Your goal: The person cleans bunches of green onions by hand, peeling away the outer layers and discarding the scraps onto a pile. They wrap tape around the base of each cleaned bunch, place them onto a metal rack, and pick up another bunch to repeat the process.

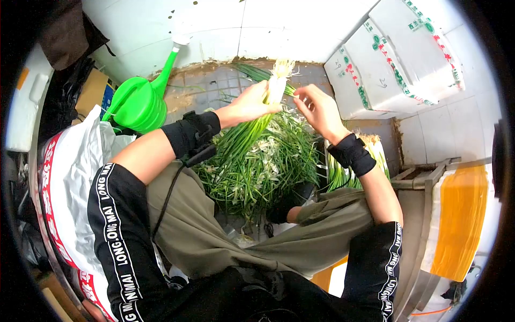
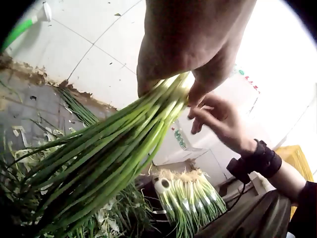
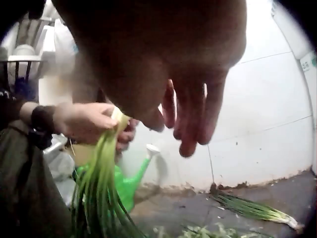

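Note:
My left hand [image 1: 248, 105] grips a bunch of spring onions [image 1: 277, 88] near its white ends. The roots point up and away, and the long green leaves hang down toward my knees. Just right of the bunch is my right hand [image 1: 321, 111], its thumb and fingers loosely bent; in the right wrist view its fingers [image 3: 187, 141] point down with nothing between them. Below both hands lies a big heap of green leaves and peeled scraps [image 1: 263, 166]. Another few spring onions [image 3: 252, 210] lie on the floor by the wall.
Bundled spring onions [image 2: 190, 198] stand by my right knee, with a white roll [image 2: 162, 185] beside them. A green watering can [image 1: 140, 107] is at the left, near a white plastic sack [image 1: 80, 166]. White foam boxes [image 1: 370, 70] are stacked at the back right.

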Demonstrator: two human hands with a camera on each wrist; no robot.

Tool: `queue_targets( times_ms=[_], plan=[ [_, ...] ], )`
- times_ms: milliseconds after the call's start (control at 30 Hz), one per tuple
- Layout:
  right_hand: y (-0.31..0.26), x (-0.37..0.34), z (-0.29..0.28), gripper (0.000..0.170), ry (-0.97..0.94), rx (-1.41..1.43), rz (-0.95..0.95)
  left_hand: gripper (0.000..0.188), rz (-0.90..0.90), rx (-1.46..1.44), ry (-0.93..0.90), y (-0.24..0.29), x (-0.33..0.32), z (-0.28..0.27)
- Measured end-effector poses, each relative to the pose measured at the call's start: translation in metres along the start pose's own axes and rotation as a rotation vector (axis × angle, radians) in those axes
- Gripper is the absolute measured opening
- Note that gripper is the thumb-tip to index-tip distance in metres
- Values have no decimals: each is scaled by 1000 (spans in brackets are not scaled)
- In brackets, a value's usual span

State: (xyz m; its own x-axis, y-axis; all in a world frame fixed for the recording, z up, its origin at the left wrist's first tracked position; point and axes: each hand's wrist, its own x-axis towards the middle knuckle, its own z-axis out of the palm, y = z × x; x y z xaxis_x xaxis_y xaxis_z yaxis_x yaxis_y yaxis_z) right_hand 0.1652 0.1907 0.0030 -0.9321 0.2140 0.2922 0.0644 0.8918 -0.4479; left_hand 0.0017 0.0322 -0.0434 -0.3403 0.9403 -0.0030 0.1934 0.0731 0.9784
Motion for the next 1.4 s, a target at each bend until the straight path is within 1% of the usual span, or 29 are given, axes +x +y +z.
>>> queue_targets(
  times_ms=[33, 67, 133, 167, 200, 300, 333, 367, 400, 467, 500, 567, 600, 633, 667, 700, 733, 800, 867, 967, 1000, 1067, 1133, 1200, 1233, 1300, 1367, 1400],
  plan=[
    [-15, 4, -2, 17, 95, 22, -57, 60, 2, 0, 1, -1, 1, 0],
    [-25, 9, -4, 17, 96, 21, -58, 59, 30, 17, -11, -1, 1, 2],
    [-36, 13, -5, 18, 222, -75, -153, 57, 60, 34, -27, 5, 1, 5],
    [-32, 15, -5, 17, 235, -159, -200, 56, 40, 79, -46, 7, 0, 7],
    [-31, 15, -6, 17, 235, -161, -198, 55, 19, 123, -65, 10, -1, 8],
    [-26, 16, -5, 17, 185, -150, -177, 51, 8, 81, -93, 5, 2, 9],
    [-20, 16, -2, 17, 205, -23, -141, 51, 7, 80, -90, 3, 3, 9],
    [-16, 16, 1, 17, 223, 102, -104, 49, -13, -32, -122, 0, 4, 8],
    [-14, 14, 2, 17, 222, 101, -103, 47, -33, -145, -154, 0, 4, 8],
    [-13, 11, 2, 17, 189, 148, -37, 45, -35, -189, -150, 1, 5, 8],
    [-13, 9, 3, 17, 189, 149, -37, 43, -36, -232, -145, 2, 6, 8],
    [-13, 7, 5, 17, 89, 313, 123, 43, -51, -248, -154, 3, 6, 6],
    [-12, 6, 6, 17, 91, 313, 124, 43, -66, -265, -163, 5, 6, 5],
    [-11, 5, 7, 17, 79, 363, 142, 43, -66, -265, -164, 8, 5, 5],
    [-9, 5, 9, 18, 68, 413, 161, 44, -55, -207, -158, 10, 4, 6],
    [-8, 4, 10, 18, 70, 414, 163, 46, -44, -148, -153, 10, 4, 6],
    [-7, 5, 11, 19, 60, 439, 183, 46, -45, -147, -155, 7, 5, 7],
    [-7, 4, 11, 20, 52, 463, 205, 52, 66, -92, -150, -2, 8, 12],
    [-11, 5, 9, 22, 24, 548, 274, 55, 44, -121, -178, -8, 12, 11],
    [-15, 6, 5, 21, -1, 611, 297, 60, 17, -130, -210, 2, 9, 9],
    [-14, 6, 6, 21, -1, 610, 297, 62, 14, -109, -218, 7, 7, 9],
    [-11, 6, 7, 19, 47, 382, 163, 62, 29, -83, -198, 17, 3, 12],
    [-15, 6, 5, 18, 52, 354, 161, 62, 46, -56, -179, 15, 4, 13],
    [-17, 6, 6, 18, 56, 325, 158, 59, 4, -156, -156, 13, 6, 14],
    [-17, 5, 8, 19, 79, 333, 173, 59, 4, -157, -155, 13, 6, 13],
    [-17, 4, 13, 21, 100, 341, 188, 53, -68, -276, -112, 14, 5, 12],
    [-14, 2, 19, 28, 16, 294, 250, 50, -80, -293, -117, 15, 6, 5],
    [-9, 2, 23, 28, 16, 295, 250, 47, -92, -309, -123, 17, 6, 3]
  ],
)
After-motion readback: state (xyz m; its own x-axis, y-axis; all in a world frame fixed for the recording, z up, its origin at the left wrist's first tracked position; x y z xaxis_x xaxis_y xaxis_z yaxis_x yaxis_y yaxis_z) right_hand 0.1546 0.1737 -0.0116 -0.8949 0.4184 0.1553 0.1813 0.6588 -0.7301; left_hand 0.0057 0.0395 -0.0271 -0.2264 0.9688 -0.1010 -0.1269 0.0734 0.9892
